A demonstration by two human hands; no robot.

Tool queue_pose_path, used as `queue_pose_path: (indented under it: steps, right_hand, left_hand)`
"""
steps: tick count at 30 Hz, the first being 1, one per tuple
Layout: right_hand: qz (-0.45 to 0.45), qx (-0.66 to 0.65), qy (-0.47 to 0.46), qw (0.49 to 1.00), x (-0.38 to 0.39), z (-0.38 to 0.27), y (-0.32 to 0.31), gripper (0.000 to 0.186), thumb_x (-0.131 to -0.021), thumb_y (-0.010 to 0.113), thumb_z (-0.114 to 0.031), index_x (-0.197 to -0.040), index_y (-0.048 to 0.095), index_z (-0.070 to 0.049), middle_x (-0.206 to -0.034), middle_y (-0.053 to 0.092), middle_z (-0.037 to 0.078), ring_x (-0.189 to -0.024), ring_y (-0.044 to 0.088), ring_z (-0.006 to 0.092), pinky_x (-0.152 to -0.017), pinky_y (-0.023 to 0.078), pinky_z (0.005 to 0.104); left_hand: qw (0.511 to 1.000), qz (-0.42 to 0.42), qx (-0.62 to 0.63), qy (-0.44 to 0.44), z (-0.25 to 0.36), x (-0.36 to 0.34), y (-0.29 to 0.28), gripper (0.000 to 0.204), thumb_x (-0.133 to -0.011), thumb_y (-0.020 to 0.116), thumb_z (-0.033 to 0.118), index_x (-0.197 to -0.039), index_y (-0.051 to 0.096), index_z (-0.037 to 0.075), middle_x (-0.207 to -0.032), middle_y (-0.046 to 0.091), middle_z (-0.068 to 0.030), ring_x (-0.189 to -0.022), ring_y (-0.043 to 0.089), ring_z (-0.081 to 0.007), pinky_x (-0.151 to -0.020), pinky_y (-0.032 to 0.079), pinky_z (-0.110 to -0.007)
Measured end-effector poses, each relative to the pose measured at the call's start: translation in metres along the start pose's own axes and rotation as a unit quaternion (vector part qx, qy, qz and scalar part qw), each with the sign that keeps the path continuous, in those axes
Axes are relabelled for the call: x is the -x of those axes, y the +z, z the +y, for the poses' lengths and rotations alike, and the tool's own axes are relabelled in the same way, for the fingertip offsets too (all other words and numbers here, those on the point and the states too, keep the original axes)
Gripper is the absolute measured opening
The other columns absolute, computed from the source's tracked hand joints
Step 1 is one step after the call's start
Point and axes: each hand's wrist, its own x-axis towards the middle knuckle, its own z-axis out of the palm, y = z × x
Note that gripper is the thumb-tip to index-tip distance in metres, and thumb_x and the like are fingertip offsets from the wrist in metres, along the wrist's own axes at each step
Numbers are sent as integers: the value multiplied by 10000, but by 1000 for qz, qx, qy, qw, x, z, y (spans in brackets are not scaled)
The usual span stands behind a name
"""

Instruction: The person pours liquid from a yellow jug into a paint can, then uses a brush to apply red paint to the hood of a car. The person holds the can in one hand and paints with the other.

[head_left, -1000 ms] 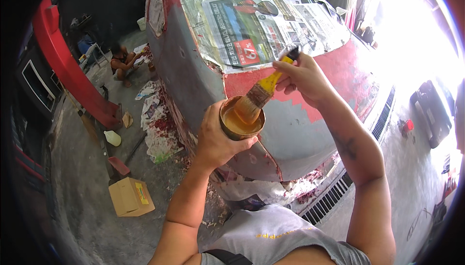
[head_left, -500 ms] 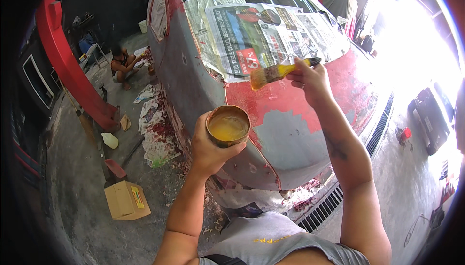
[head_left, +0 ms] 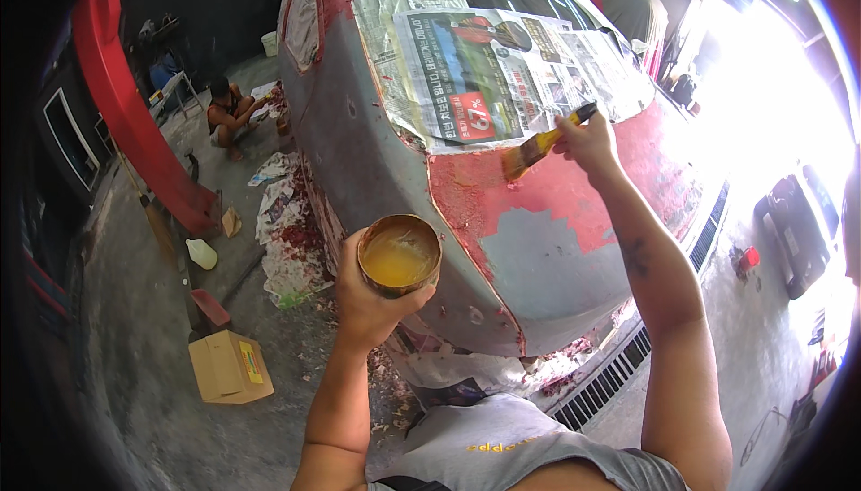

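My left hand point(head_left: 369, 307) is wrapped round a round can point(head_left: 400, 288) with a stained rim, holding it up over the car's near left corner. Yellowish liquid point(head_left: 398, 256) lies inside it. A wide paintbrush point(head_left: 536, 147) with a yellow and black handle is gripped in my right hand point(head_left: 585, 143). Its bristles touch, or nearly touch, the red painted panel below the window. That panel point(head_left: 574, 188) belongs to a car whose paint is partly stripped to grey point(head_left: 547, 267). Newspaper sheets point(head_left: 502, 69) cover much of the car's window.
At the far left a person point(head_left: 231, 119) crouches beside the car. A red post point(head_left: 148, 123), a cardboard box point(head_left: 229, 367), a white jug point(head_left: 202, 253) and a red dustpan point(head_left: 211, 307) stand or lie left. Paint scraps and paper point(head_left: 291, 222) litter the floor. A drain grate point(head_left: 605, 383) runs right.
The brush has come down from above the newspaper's edge onto or close to the red panel, with its bristles further right. My left hand has shifted the can slightly left and down.
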Motion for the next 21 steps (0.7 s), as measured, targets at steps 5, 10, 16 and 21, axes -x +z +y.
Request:
queue_pose_path:
  steps: [5, 10, 16, 21]
  right_hand:
    - [-48, -90, -46, 994, 2, -17, 20, 313, -1009, 770, -266, -1022, 599, -4, -824, 753, 132, -650, 752, 185, -544, 574, 298]
    - [-55, -60, -24, 996, 18, -12, 67, 393, -965, 815, -255, -1025, 574, 51, -819, 742, 152, -635, 750, 196, -538, 576, 312]
    - [-23, -18, -42, 999, 7, -19, 35, 368, -958, 809, -232, -1037, 577, 43, -798, 738, 151, -621, 742, 199, -519, 580, 322]
    - [-73, -87, -66, 991, 6, -25, 58, 372, -963, 801, -241, -1038, 570, 40, -872, 750, 152, -665, 769, 200, -523, 587, 304]
  left_hand:
    - [999, -9, 32, -9, 3, 1, 2, 868, -710, 984, 100, -1421, 497, -7, -1341, 647, -140, -1260, 645, -224, -1094, 530, -401]
    - [999, -23, 33, 3, 2, 0, 2, 851, -716, 981, 94, -1413, 503, -8, -1334, 655, -142, -1253, 654, -227, -1090, 533, -400]
    - [999, -1, 42, -1, -2, 7, -6, 856, -718, 986, 102, -1416, 502, -7, -1326, 663, -144, -1251, 660, -237, -1090, 536, -408]
    - [999, -8, 44, -4, -3, 6, -3, 880, -715, 990, 106, -1429, 490, -10, -1328, 663, -149, -1252, 663, -241, -1090, 540, -413]
